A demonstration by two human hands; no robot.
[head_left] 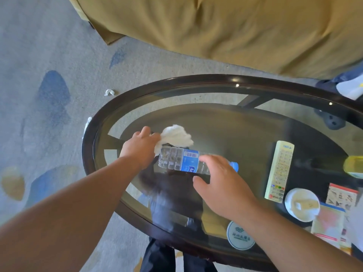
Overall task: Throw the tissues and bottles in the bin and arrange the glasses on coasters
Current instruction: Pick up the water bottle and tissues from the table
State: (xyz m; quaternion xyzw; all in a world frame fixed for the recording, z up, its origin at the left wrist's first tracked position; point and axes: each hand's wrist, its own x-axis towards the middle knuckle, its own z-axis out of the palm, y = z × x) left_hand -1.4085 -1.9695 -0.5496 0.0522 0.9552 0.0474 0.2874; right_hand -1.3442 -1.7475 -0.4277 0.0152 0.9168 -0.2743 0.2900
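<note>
A clear plastic bottle (176, 160) with a blue label and blue cap lies on its side on the oval glass table (87, 154). My right hand (222, 185) is spread over its neck end, fingers on top and thumb apart below it. Just left of the bottle's base, my left hand (140, 148) grips a crumpled white tissue (176, 136). A second tissue (109, 92) lies on the carpet left of the table, and a third tissue (87, 123) shows by the table's left rim. A round printed coaster (240, 237) sits near the front edge. No glass is clearly in view.
A pale remote control (280, 171), a white dish (302, 205) and leaflets (332, 220) crowd the table's right side, with a yellow object (354, 166) at the right edge. A tan sofa (235, 26) runs behind the table. My dark trousers (159, 258) show below.
</note>
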